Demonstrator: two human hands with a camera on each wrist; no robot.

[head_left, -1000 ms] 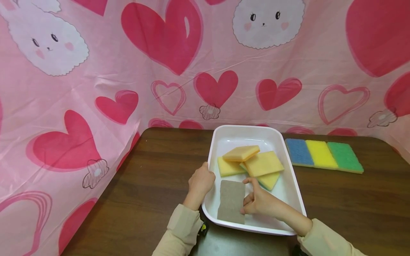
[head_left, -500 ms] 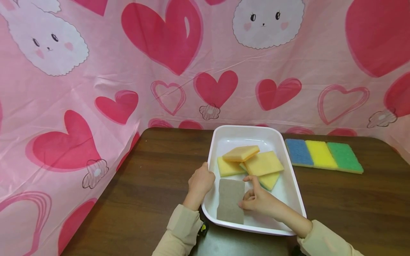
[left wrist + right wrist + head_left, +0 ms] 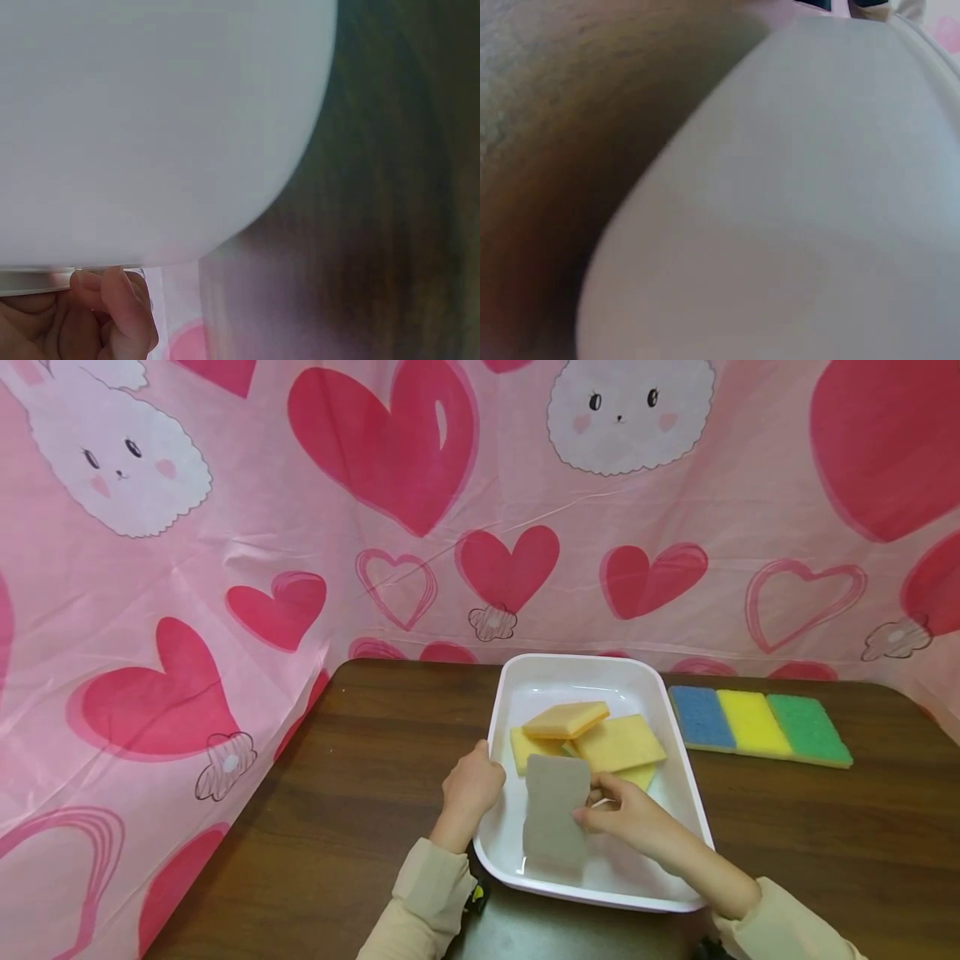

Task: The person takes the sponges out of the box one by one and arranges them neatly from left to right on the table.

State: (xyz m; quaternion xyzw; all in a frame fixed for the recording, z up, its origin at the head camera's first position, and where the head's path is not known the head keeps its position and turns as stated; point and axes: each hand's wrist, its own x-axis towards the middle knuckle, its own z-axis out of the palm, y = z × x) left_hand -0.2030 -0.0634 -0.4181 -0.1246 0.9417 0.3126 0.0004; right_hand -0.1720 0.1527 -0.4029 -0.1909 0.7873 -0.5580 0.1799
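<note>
In the head view a white tray (image 3: 504, 702) stands on the table. My left hand (image 3: 472, 783) grips its left rim; in the left wrist view the curled fingers (image 3: 124, 307) show at the rim under the tray's pale wall (image 3: 150, 135). My right hand (image 3: 626, 814) pinches the right edge of a grey rectangular sponge (image 3: 557, 810) with wavy sides, held over the near part of the tray. Several yellow sponges (image 3: 618, 743) lie in a loose heap behind it, partly covered by it. The right wrist view has mostly the tray wall (image 3: 780, 187), and the right hand is out of sight there.
Right of the tray, blue (image 3: 702, 717), yellow (image 3: 752, 722) and green (image 3: 807, 728) sponges lie side by side in a row. Dark brown wood forms the tabletop (image 3: 360, 760). A pink heart-patterned cloth (image 3: 420, 585) hangs behind and to the left.
The grey sponge has come up off the tray floor in my right hand and moved away from me and slightly right, covering more of the yellow sponges. My left hand has stayed at the rim.
</note>
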